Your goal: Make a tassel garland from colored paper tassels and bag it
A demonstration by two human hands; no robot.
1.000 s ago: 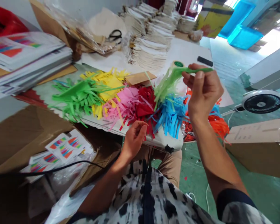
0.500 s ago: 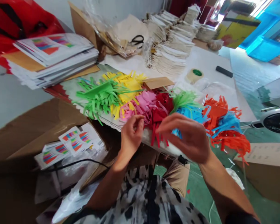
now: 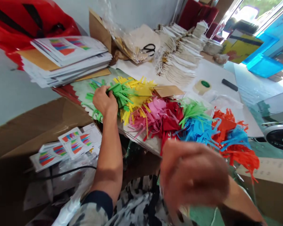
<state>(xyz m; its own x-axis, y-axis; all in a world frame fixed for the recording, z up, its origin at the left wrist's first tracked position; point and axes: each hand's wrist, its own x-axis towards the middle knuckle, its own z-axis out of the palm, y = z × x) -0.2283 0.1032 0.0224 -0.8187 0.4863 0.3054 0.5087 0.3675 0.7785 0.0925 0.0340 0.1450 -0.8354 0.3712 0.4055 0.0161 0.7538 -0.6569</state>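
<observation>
The white surface (image 3: 217, 73) is covered by a row of paper fringes (image 3: 169, 119), with the green fringe bundle (image 3: 120, 92) at its left end. That bundle is clamped in the left hand (image 3: 104, 102); the right hand (image 3: 193, 175) is too blurred for its grip to be told.

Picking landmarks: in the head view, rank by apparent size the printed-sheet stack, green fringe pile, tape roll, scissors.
1. printed-sheet stack
2. green fringe pile, partly under the left hand
3. tape roll and scissors: look alike, both farther off, unranked
</observation>
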